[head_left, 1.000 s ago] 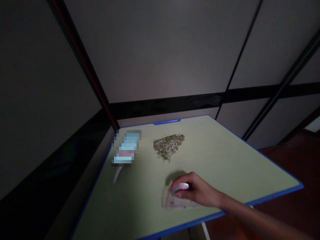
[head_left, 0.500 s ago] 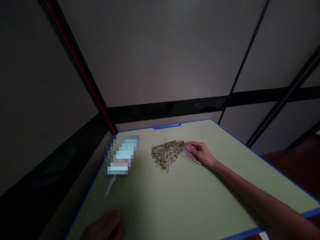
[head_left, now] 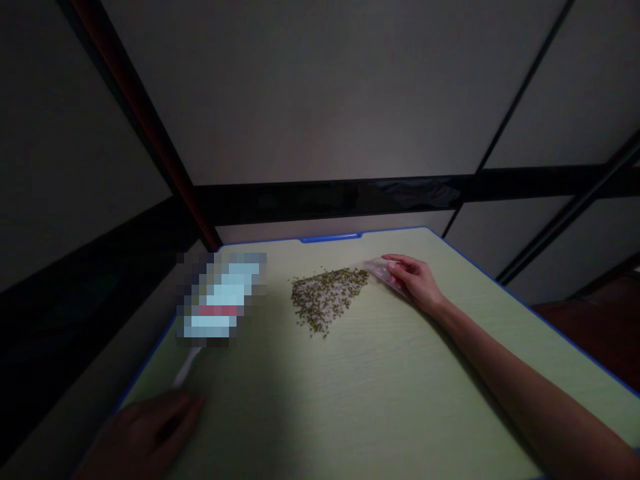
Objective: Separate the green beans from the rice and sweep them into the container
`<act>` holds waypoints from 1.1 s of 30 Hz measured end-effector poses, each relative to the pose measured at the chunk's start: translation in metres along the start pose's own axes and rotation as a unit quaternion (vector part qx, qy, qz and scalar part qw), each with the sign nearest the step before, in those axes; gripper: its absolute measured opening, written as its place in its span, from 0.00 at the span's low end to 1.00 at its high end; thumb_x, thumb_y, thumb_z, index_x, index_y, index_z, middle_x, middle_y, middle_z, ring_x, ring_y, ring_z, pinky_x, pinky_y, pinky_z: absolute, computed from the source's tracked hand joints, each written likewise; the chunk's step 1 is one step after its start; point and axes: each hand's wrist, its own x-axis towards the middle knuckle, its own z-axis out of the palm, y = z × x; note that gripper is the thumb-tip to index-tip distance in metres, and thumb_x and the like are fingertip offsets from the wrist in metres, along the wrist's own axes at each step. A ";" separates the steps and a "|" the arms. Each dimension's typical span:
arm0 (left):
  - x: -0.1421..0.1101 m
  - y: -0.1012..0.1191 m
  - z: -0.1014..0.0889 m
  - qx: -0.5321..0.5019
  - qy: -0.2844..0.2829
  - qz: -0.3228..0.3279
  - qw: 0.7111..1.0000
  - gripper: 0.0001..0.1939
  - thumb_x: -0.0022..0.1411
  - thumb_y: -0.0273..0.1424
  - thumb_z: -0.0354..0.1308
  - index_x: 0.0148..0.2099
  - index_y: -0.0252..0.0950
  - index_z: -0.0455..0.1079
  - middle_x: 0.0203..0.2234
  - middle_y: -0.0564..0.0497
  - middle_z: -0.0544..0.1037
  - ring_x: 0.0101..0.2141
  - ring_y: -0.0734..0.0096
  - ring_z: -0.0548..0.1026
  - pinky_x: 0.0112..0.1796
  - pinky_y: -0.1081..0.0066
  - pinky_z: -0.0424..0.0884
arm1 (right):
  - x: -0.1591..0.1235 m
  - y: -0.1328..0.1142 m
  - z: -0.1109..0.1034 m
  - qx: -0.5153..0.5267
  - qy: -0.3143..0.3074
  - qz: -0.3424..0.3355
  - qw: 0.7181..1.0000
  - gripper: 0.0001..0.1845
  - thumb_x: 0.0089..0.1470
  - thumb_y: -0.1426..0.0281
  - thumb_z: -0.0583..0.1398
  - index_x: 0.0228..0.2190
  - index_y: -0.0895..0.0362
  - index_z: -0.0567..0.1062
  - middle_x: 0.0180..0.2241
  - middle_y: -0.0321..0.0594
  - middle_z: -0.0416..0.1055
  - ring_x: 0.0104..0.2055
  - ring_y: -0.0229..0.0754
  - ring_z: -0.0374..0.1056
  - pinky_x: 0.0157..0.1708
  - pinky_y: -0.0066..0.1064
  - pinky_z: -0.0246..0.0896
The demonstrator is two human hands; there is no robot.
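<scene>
My right hand pinches a small clear plastic bag between thumb and fingers, just right of a loose pile of small green and pale grains. The green ones look like mung beans. The bag's left end reaches close to the pile's right edge. At the lower left, my left hand is dim, its fingers loosely curled, with nothing visible in them. Just beyond it, a thin white strip runs up to a blurred-out, bright phone-like screen; whether the hand touches the strip, I cannot tell.
The light green tabletop has a blue rim and a blue handle-like piece at its far edge. Behind it rise pale panels with a black band. Reddish floor shows at the right.
My right hand has drawn the bag slightly right and away from the pile. My left hand shows more, further left and higher. The whole view has shifted slightly.
</scene>
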 end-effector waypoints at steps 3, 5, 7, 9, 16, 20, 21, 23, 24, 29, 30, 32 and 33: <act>0.005 0.010 -0.003 0.023 0.012 0.135 0.991 0.17 0.61 0.35 0.46 0.26 0.39 0.72 0.19 0.57 0.77 0.20 0.78 0.72 0.23 0.78 0.68 | -0.001 -0.002 -0.001 -0.010 0.000 -0.004 1.000 0.26 0.37 0.59 0.64 0.38 0.63 0.74 0.14 0.30 0.61 0.15 0.29 0.50 0.14 0.23 0.41; 0.011 0.024 -0.008 0.031 0.068 0.217 0.973 0.15 0.60 0.29 0.46 0.25 0.39 0.71 0.18 0.55 0.76 0.19 0.78 0.72 0.23 0.78 0.67 | -0.002 -0.003 -0.001 -0.018 0.000 -0.007 1.000 0.26 0.37 0.58 0.64 0.37 0.62 0.74 0.14 0.30 0.61 0.15 0.29 0.50 0.14 0.23 0.41; 0.022 0.043 -0.013 0.038 0.121 0.268 0.955 0.12 0.58 0.26 0.48 0.26 0.38 0.69 0.18 0.55 0.76 0.20 0.78 0.72 0.26 0.77 0.67 | -0.003 -0.004 -0.001 -0.022 -0.001 -0.009 1.000 0.25 0.37 0.58 0.64 0.36 0.62 0.74 0.13 0.30 0.61 0.15 0.29 0.50 0.15 0.23 0.41; 0.037 0.065 -0.014 0.035 0.140 0.304 0.942 0.11 0.57 0.24 0.50 0.25 0.36 0.67 0.18 0.55 0.75 0.20 0.78 0.71 0.26 0.76 0.66 | -0.003 -0.004 -0.001 -0.024 -0.002 -0.008 1.000 0.25 0.36 0.59 0.64 0.36 0.62 0.74 0.13 0.29 0.61 0.15 0.29 0.50 0.15 0.23 0.41; 0.089 0.105 0.015 -0.008 0.190 0.439 0.878 0.16 0.55 0.22 0.51 0.17 0.36 0.56 0.11 0.58 0.60 0.15 0.79 0.57 0.18 0.72 0.51 | -0.006 -0.003 -0.006 -0.023 0.015 0.002 1.000 0.25 0.35 0.58 0.64 0.36 0.61 0.74 0.14 0.30 0.62 0.14 0.29 0.50 0.14 0.23 0.41; 0.105 0.105 0.020 -0.005 0.210 0.506 0.837 0.17 0.54 0.22 0.52 0.16 0.36 0.54 0.10 0.58 0.59 0.15 0.78 0.55 0.18 0.71 0.49 | -0.008 -0.003 -0.006 -0.022 0.012 0.007 1.000 0.27 0.35 0.58 0.65 0.36 0.62 0.74 0.13 0.30 0.62 0.14 0.29 0.50 0.13 0.23 0.41; 0.108 0.107 0.019 -0.004 0.205 0.517 0.831 0.17 0.54 0.22 0.52 0.16 0.36 0.54 0.10 0.58 0.58 0.15 0.78 0.55 0.18 0.71 0.49 | -0.008 -0.004 -0.005 -0.022 0.009 0.007 1.000 0.27 0.35 0.58 0.65 0.36 0.62 0.74 0.13 0.30 0.62 0.14 0.29 0.50 0.13 0.23 0.41; 0.108 0.113 0.020 -0.008 0.191 0.537 0.822 0.17 0.54 0.23 0.53 0.15 0.36 0.55 0.10 0.58 0.59 0.15 0.78 0.55 0.17 0.71 0.49 | -0.009 -0.004 -0.005 -0.025 0.004 0.004 1.000 0.27 0.36 0.58 0.64 0.37 0.63 0.74 0.13 0.30 0.62 0.14 0.29 0.50 0.14 0.23 0.41; 0.107 0.118 0.022 -0.021 0.187 0.539 0.821 0.18 0.54 0.23 0.52 0.15 0.36 0.54 0.10 0.58 0.59 0.15 0.78 0.56 0.17 0.71 0.49 | -0.009 -0.004 -0.005 -0.028 0.002 0.003 1.000 0.27 0.36 0.58 0.64 0.37 0.63 0.73 0.13 0.30 0.62 0.14 0.29 0.50 0.14 0.23 0.41; 0.088 0.138 0.038 -0.099 0.160 0.511 0.839 0.17 0.54 0.24 0.50 0.14 0.36 0.54 0.10 0.57 0.58 0.14 0.78 0.55 0.16 0.71 0.49 | -0.009 -0.006 -0.004 -0.041 0.008 0.001 0.999 0.27 0.36 0.58 0.64 0.37 0.63 0.74 0.13 0.29 0.61 0.14 0.29 0.50 0.14 0.23 0.40; 0.086 0.141 0.040 -0.106 0.149 0.500 0.846 0.16 0.53 0.24 0.49 0.15 0.37 0.55 0.10 0.58 0.59 0.14 0.77 0.54 0.16 0.70 0.49 | -0.009 -0.006 -0.004 -0.042 0.009 0.001 0.999 0.27 0.36 0.58 0.64 0.37 0.63 0.74 0.13 0.29 0.61 0.14 0.29 0.50 0.14 0.23 0.40; 0.083 0.143 0.042 -0.138 0.152 0.488 0.848 0.15 0.53 0.24 0.48 0.16 0.37 0.55 0.10 0.58 0.58 0.14 0.77 0.52 0.16 0.69 0.48 | -0.010 -0.006 -0.004 -0.045 0.011 0.003 0.999 0.28 0.37 0.58 0.64 0.38 0.63 0.74 0.13 0.29 0.61 0.14 0.29 0.50 0.14 0.23 0.40; 0.083 0.144 0.042 -0.157 0.154 0.480 0.849 0.15 0.53 0.25 0.48 0.16 0.37 0.55 0.10 0.58 0.57 0.14 0.77 0.51 0.15 0.69 0.47 | -0.010 -0.006 -0.004 -0.045 0.014 0.006 0.999 0.28 0.37 0.58 0.64 0.38 0.63 0.73 0.13 0.29 0.61 0.14 0.29 0.50 0.14 0.23 0.40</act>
